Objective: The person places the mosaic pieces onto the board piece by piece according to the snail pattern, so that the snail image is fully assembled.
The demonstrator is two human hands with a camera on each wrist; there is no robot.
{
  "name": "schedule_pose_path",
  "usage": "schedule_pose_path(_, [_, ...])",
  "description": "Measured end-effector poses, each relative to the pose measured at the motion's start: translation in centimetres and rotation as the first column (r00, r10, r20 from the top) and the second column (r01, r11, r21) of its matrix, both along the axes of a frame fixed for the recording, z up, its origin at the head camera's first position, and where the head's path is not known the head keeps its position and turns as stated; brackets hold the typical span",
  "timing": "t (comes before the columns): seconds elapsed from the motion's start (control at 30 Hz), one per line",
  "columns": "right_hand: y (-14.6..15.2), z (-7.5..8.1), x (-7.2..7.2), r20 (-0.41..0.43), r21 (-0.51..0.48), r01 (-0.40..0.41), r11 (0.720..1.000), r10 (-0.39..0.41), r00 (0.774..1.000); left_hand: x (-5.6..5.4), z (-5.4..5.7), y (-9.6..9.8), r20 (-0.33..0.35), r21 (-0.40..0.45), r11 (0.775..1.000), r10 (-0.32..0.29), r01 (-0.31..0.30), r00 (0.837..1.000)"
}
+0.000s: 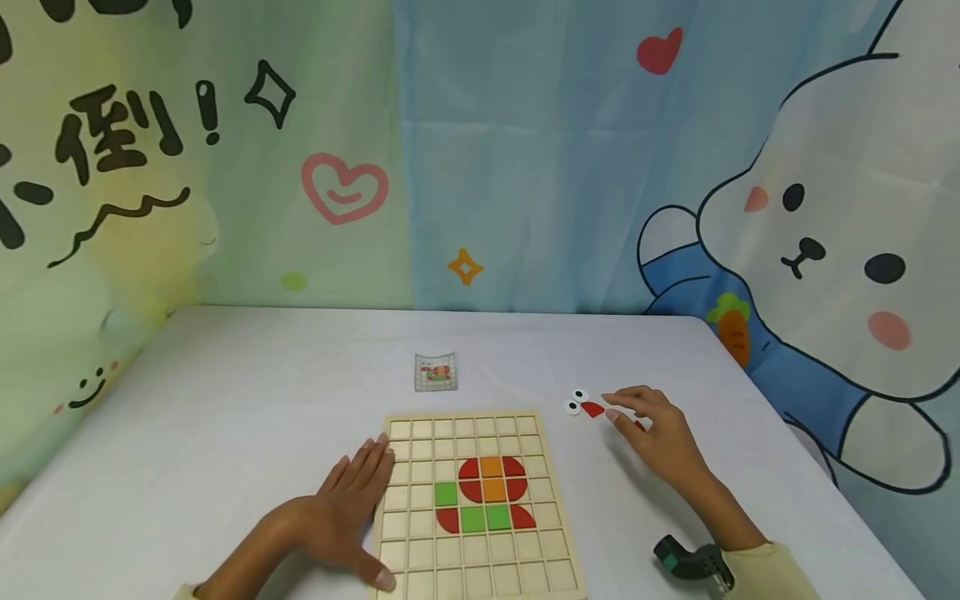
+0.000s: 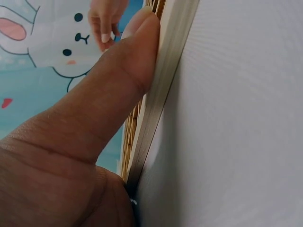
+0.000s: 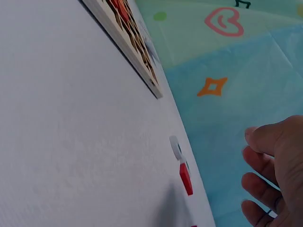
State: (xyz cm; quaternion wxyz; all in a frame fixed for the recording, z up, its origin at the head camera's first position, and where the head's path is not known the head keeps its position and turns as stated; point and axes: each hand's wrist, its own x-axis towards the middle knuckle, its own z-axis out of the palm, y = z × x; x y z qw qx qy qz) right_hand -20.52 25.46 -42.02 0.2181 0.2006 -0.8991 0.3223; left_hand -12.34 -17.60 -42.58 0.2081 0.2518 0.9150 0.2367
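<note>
A wooden grid board [image 1: 420,525] lies on the table, with red rounded pieces [image 1: 448,521], orange squares [image 1: 493,490] and green squares [image 1: 472,520] in its cells. My left hand [image 1: 341,508] rests along the board's left edge, fingers extended; in the left wrist view the thumb [image 2: 128,61] touches its side. My right hand [image 1: 663,437] hovers right of the board with fingers slightly bent, nothing visible between them. Near its fingertips lie a red piece [image 1: 592,409] and two white eye discs [image 1: 572,407]. Another red piece [image 1: 640,425] is partly hidden by that hand.
Beyond the board a small picture card [image 1: 435,372] with a coloured grid pattern lies on the white tablecloth [image 1: 247,375]. A printed curtain [image 1: 525,167] hangs behind the table. A black device [image 1: 686,558] sits at my right wrist.
</note>
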Motion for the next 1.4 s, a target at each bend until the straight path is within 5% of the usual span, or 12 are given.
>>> schedule_pose_path(0.53, [4.3,-1.7,-1.1,0.178,0.033,0.034,0.999,-0.040,0.983,0.0,1.1,0.2,0.028,-0.019,1.000,-0.005,0.005,1.000])
schedule_pose_path(0.77, [5.4,-2.0,-1.1,0.299,0.086,0.067,0.994,-0.090,0.950,0.0,1.0,0.2,0.020,-0.007,1.000,-0.007,0.007,1.000])
schedule_pose_path(1.03, [5.5,-2.5,-1.4,0.256,0.126,0.087,0.988,-0.117,0.960,0.0,1.2,0.2,0.024,-0.005,1.000,-0.014,0.014,1.000])
schedule_pose_path(1.4, [5.3,-2.4,-1.4,0.278,0.155,0.128,0.980,-0.167,0.946,0.2,1.3,0.2,0.010,-0.012,1.000,-0.018,0.018,1.000])
